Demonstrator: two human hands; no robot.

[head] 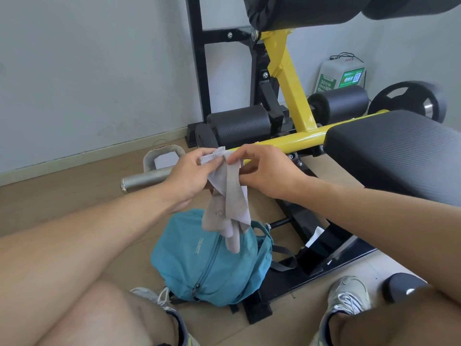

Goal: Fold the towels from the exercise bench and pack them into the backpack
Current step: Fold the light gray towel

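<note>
A small grey towel (230, 203) hangs crumpled between both hands, above the backpack. My left hand (189, 176) pinches its top corner with thumb and fingers. My right hand (262, 168) pinches the towel's upper edge right beside it. The teal backpack (199, 265) lies on the floor between my feet, its zip running down the middle; whether it is open I cannot tell. The exercise bench (399, 151) with its black pad stands at the right, and no other towel shows on it.
The bench's yellow frame (291, 96) and black base (311, 248) run behind and right of the backpack. A grey metal handle (149, 178) lies on the floor at left. A weight plate (409, 98) and a white-green box (341, 76) stand by the wall. My shoes (349, 295) flank the backpack.
</note>
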